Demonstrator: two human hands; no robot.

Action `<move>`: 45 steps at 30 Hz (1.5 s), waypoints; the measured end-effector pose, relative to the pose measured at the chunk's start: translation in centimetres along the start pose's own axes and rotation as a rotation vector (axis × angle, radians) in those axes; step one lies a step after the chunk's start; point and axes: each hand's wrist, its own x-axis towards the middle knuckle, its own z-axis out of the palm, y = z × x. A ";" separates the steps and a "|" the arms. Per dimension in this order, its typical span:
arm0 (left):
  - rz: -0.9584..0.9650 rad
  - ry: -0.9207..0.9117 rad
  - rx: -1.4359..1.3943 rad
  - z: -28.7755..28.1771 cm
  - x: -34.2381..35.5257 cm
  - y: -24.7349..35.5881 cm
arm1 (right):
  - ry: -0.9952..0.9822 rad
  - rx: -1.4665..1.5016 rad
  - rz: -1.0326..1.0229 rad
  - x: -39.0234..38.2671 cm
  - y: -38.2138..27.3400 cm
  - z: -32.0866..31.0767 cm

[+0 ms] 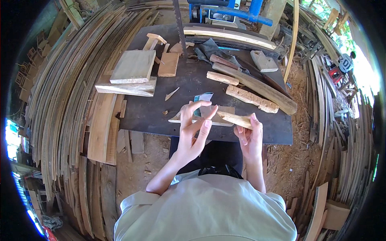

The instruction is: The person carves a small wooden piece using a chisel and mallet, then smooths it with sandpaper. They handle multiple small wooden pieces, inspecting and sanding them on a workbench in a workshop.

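Observation:
My right hand (250,138) is closed around one end of a small tapered wood piece (238,119), thumb on top, above the table's front edge. The piece's thin tip points left toward my left hand (191,138). That hand is raised with fingers bent and spread apart, its fingertips close to the tip; I see nothing gripped in it. Behind its fingers is a folded teal-and-grey sheet (204,97), partly hidden. A flat, pale wood piece (175,118) shows beside the left hand, and a small board (227,109) lies behind the held piece.
On the dark table (181,88) sit a square wood block (132,66), a small brown block (168,64), and a wood splinter (172,94). Rough wood lengths (253,99) lie at right. An upright saw blade (179,28) stands at the back. Stacked planks (68,96) line the left.

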 end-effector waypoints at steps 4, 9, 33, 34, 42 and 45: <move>0.021 0.039 -0.085 0.3 -0.3 -0.4 | -0.009 -0.038 -0.021 -0.2 0.1 0.0; 0.029 0.059 -0.053 0.4 -0.6 -0.7 | 0.011 -0.069 -0.049 -0.6 0.2 0.4; -0.288 -0.008 -0.178 0.3 -2.1 -2.5 | -0.264 -0.246 -0.134 -0.6 0.9 -0.1; -0.236 -0.005 -0.081 0.0 -1.8 -2.0 | -0.250 -0.280 -0.150 -0.6 0.8 0.0; 0.030 0.159 0.262 -0.5 1.2 -3.0 | -0.150 -0.386 -0.229 -0.9 0.5 0.7; 0.040 -0.019 0.304 -1.2 3.1 -4.6 | -0.091 -0.453 -0.202 -1.0 -0.1 0.4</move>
